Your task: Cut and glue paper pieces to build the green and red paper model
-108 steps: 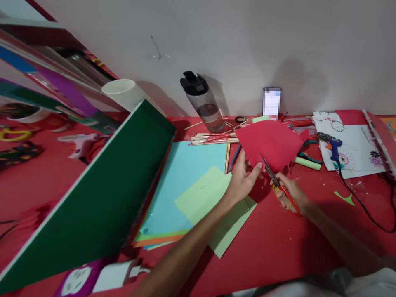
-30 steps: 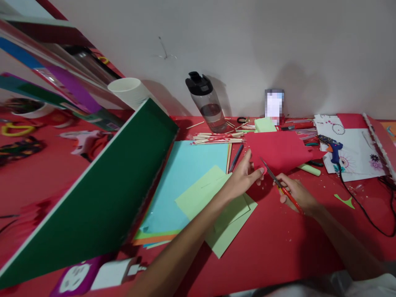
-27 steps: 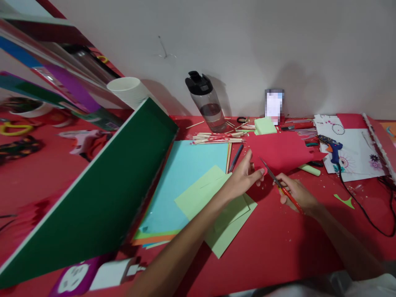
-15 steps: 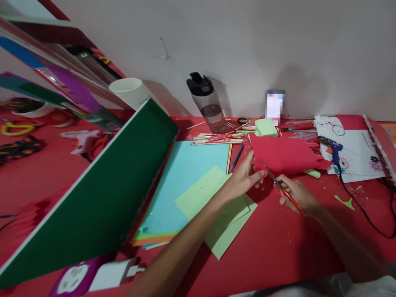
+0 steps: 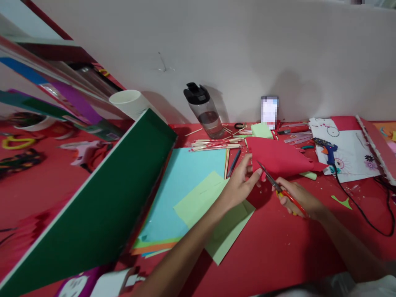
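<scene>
A sheet of red paper (image 5: 276,156) with a jagged right edge is pinched at its lower left corner by my left hand (image 5: 243,180). My right hand (image 5: 295,196) grips red-and-yellow-handled scissors (image 5: 292,199), whose blades point up and left at the paper's lower edge near my left fingertips. Whether the blades are slightly parted I cannot make out. Beneath my left forearm lie light green paper sheets (image 5: 199,197) on top of a pale blue sheet (image 5: 163,202). A dark pen (image 5: 234,163) rests just left of my left hand.
A green board (image 5: 102,202) leans upright at the left. Along the wall stand a water bottle (image 5: 206,113) and a lit phone (image 5: 269,112). Bundled sticks (image 5: 215,144) lie before the bottle. On the right are a blue glue gun (image 5: 329,150), its black cord and a green paper scrap (image 5: 342,202).
The red paper has tilted, its right end dipping and its top edge now curved. The scissors stay at its lower left edge. The whole view has shifted slightly.
</scene>
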A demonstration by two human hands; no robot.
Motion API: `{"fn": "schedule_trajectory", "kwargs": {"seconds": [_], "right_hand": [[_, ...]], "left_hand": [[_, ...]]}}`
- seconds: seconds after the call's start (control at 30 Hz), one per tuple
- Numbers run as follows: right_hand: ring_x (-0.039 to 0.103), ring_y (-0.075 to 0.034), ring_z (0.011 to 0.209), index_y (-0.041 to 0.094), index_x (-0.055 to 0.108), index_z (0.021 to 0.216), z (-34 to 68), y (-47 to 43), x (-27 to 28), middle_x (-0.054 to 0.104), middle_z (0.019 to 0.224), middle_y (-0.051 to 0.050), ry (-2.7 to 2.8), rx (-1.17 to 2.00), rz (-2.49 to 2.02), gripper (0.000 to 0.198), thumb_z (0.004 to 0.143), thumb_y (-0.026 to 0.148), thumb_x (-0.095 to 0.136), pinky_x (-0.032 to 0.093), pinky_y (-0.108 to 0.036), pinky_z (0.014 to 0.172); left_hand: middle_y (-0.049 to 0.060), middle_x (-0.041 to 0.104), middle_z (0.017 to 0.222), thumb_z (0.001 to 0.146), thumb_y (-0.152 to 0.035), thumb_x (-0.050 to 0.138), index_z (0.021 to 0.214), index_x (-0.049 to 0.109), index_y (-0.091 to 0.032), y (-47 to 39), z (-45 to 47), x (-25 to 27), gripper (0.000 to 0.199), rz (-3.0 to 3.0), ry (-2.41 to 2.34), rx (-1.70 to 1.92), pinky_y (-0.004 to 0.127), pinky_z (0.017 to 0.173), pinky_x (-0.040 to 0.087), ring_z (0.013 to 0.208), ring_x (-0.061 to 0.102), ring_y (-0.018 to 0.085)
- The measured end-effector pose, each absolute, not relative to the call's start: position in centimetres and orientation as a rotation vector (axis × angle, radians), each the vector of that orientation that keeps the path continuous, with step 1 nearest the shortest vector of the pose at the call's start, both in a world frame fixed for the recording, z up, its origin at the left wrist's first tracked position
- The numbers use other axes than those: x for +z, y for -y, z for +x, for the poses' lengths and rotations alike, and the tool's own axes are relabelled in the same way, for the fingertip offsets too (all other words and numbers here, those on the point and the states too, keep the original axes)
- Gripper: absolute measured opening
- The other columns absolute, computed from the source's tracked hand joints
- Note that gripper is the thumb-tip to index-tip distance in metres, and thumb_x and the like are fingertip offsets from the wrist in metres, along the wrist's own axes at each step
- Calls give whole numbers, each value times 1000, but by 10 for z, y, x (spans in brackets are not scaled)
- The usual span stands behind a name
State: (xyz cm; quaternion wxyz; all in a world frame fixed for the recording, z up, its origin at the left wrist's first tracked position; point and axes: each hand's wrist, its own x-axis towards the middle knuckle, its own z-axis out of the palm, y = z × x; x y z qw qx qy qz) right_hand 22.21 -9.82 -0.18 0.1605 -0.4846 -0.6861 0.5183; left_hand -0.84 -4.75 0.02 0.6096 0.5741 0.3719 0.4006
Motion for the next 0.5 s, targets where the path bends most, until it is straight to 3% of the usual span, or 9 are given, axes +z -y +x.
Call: {"fn": "schedule_trajectory", "kwargs": {"seconds": [0.17,0.3,0.4,0.5], "right_hand": [[56,-12,49,25,54,120,217,100,14,55,69,7,1879,1544,-1288,46,104,67,49,46,-22,49],[57,-12,49,24,55,118,214,100,18,55,64,7,1855,1541,-1246,54,103,75,46,48,-22,50],[56,-12,48,23,54,117,211,99,18,57,63,7,1811,1544,-1229,58,103,78,43,45,-21,48],[56,-11,48,23,53,115,206,99,23,58,64,6,1799,1554,-1208,58,103,78,42,43,-21,46]], "left_hand": [[9,68,114,101,-54,62,120,62,-21,48,-10,5,38,1560,-1001,1072,38,96,54,106,66,26],[11,67,120,98,-56,66,112,68,-20,39,-12,6,39,1603,-984,1070,42,103,50,114,63,29],[11,65,137,94,-56,72,128,67,-23,32,-13,0,48,1471,-816,1046,44,113,47,133,58,33],[10,60,150,89,-54,79,149,55,-29,29,-12,-6,69,1319,-719,1047,43,117,46,144,52,33]]}}
